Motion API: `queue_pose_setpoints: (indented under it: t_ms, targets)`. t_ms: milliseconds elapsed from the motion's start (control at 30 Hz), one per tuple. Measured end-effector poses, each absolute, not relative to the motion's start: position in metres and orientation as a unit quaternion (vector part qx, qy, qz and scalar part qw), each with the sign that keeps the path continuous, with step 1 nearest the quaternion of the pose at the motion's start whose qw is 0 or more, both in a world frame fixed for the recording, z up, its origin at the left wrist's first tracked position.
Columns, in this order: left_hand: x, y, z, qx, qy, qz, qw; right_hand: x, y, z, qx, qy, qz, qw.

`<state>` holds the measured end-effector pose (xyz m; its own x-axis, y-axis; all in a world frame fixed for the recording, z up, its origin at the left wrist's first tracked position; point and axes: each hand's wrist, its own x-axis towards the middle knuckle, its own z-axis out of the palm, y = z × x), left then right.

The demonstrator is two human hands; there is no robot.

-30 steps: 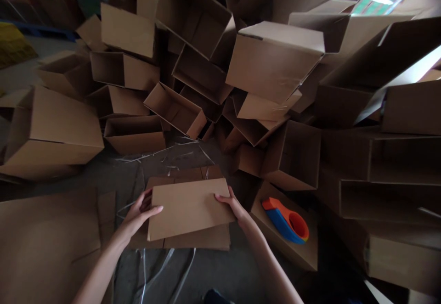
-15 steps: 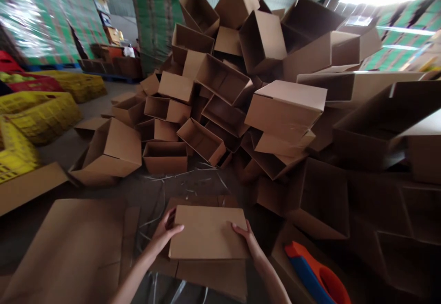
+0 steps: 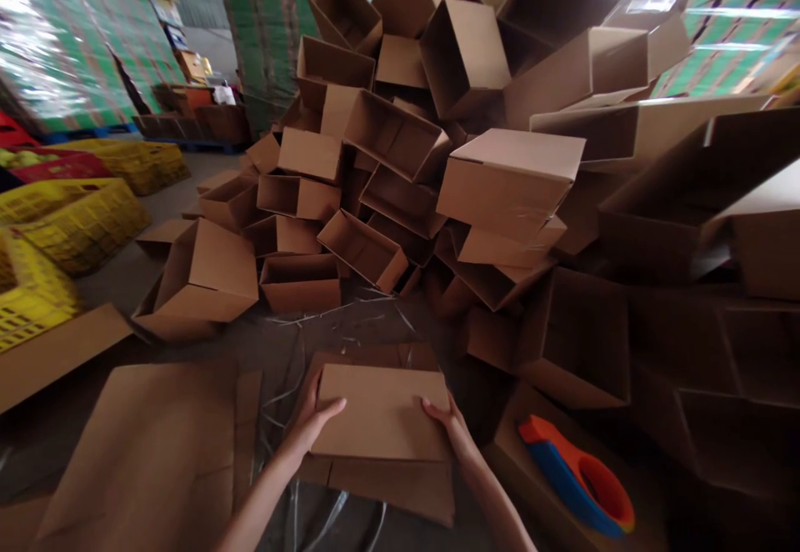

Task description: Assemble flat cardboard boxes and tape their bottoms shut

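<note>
Two bare forearms reach in from the bottom of the scene, slanting inward toward each other, as a person grips a rectangular piece of cardboard (image 3: 378, 414) at its opposite ends. The left hand (image 3: 316, 414) takes the left end, its thumb laid flat across the top face and pointing inward, its fingers bent around the side and largely hidden. The right hand (image 3: 453, 423) mirrors it at the right end, thumb pressed on the upper surface, fingers wrapped past the edge; how far they extend underneath cannot be told. Both hands are closed on the cardboard, which spans the gap between them, over a layer of flattened cardboard (image 3: 400, 489); whether the two touch is unclear. To the right, an orange-and-blue tool with a ring-shaped end (image 3: 578, 477) rests on a carton (image 3: 518, 423). Beyond rises a heap of open boxes (image 3: 397, 135), with yellow crates (image 3: 84, 223) at left.
</note>
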<state>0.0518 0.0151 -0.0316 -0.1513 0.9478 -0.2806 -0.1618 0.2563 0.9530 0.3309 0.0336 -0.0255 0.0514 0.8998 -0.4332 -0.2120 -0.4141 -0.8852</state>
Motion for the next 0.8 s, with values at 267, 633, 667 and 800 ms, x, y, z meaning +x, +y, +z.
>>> queue_pose_setpoints:
  t_ms: [267, 633, 667, 800]
  targets:
    - [0.053, 0.019, -0.024, 0.332, 0.605, 0.479, 0.543, 0.341, 0.035, -0.038, -0.578, -0.414, 0.549, 0.440]
    - [0.051, 0.020, -0.019, 0.347, 0.623, 0.445, 0.542, 0.461, 0.000, 0.029, -0.852, -0.509, 0.015, 0.119]
    - [0.051, 0.020, -0.019, 0.351, 0.623, 0.442, 0.542, 0.472, -0.006, 0.027, -0.877, -0.478, 0.013, 0.056]
    - [0.052, 0.019, -0.016, 0.348, 0.628, 0.436, 0.542, 0.496, -0.020, 0.002, -0.912, -0.395, 0.098, -0.046]
